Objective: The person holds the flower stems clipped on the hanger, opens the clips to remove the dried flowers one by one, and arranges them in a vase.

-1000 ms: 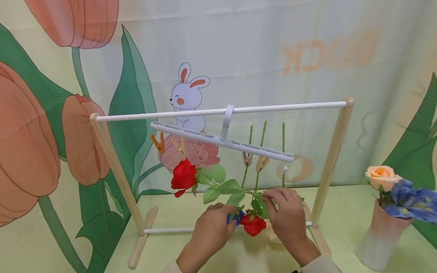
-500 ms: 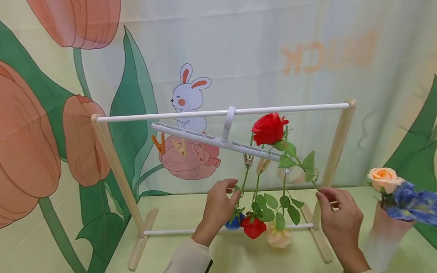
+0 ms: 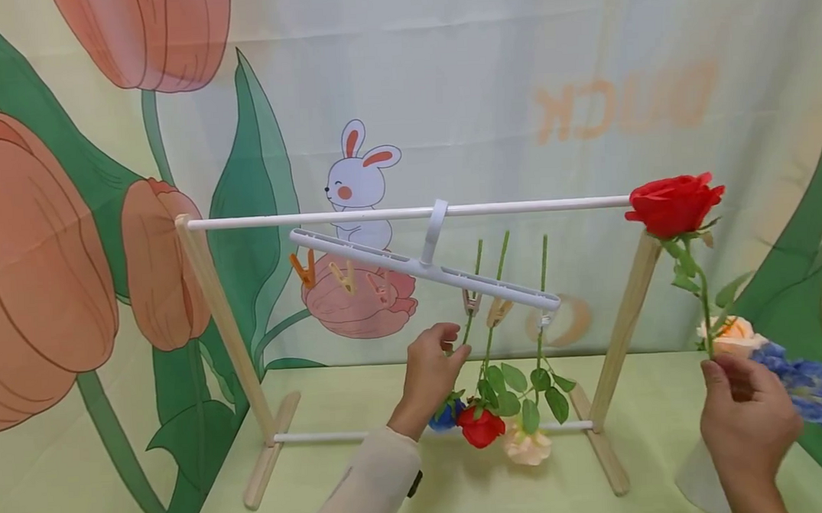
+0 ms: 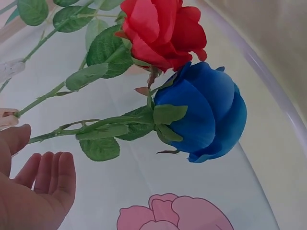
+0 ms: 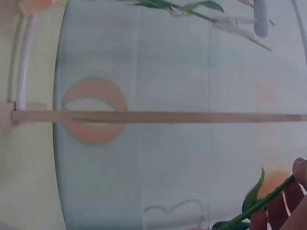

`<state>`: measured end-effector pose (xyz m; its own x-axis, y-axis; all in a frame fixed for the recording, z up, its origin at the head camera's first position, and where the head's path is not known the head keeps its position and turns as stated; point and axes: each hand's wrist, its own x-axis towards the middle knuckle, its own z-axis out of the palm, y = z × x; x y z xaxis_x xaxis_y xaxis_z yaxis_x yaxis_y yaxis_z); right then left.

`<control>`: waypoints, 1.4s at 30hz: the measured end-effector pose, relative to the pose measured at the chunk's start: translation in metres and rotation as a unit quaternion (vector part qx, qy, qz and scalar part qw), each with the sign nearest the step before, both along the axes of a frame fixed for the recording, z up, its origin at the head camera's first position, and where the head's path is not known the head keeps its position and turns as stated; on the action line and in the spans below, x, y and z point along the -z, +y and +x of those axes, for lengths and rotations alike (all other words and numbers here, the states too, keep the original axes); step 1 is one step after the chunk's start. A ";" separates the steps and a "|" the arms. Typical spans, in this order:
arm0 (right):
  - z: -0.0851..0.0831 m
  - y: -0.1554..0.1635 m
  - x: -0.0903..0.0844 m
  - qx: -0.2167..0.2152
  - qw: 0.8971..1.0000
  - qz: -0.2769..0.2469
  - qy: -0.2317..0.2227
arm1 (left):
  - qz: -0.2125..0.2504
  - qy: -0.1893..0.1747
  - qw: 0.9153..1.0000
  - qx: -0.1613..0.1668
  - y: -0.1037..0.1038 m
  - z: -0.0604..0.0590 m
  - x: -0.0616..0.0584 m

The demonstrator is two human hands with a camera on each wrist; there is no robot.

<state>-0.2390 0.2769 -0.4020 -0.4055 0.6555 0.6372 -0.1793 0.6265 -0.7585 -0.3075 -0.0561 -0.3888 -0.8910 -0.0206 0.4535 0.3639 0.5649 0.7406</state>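
Observation:
My right hand (image 3: pixel 752 418) pinches the green stem (image 5: pixel 268 199) of a red rose (image 3: pixel 677 203), bloom up, at the right beside the rack. Behind that hand stands a vase (image 3: pixel 699 477) with a peach rose (image 3: pixel 731 334) and a blue flower (image 3: pixel 809 384). My left hand (image 3: pixel 430 378) is raised beside the hanging blue rose (image 4: pixel 206 115); its fingers (image 4: pixel 64 175) are loosely bent and hold nothing, the thumb close to the stem. Another red rose (image 3: pixel 482 425) and a peach rose (image 3: pixel 527 443) also hang upside down from clips on the grey hanger (image 3: pixel 383 256).
The hanger slopes down to the right from the white bar (image 3: pixel 313 219) of a wooden rack (image 3: pixel 214 319). On its left side hang an orange clip (image 3: pixel 305 269), a yellow clip (image 3: pixel 344 277) and a pink clip (image 3: pixel 379 288). A printed curtain (image 3: pixel 499 76) is behind.
My right hand has drawn the red rose away from the hanging flowers to the right, and its bloom has swung from pointing left to upright. My left hand has let go and risen slightly.

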 end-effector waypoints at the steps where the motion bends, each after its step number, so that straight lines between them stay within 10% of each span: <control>1: 0.000 0.004 -0.001 0.007 1.000 -0.008 0.000 | -0.002 -0.001 1.000 -0.001 0.002 -0.001 0.000; 31: -0.002 0.025 -0.045 0.079 0.989 -0.121 -0.021 | 0.013 -0.027 1.000 0.009 0.007 0.000 -0.005; 42: -0.004 0.034 -0.011 0.096 0.988 -0.107 -0.058 | -0.004 -0.022 1.000 0.002 0.005 0.002 -0.004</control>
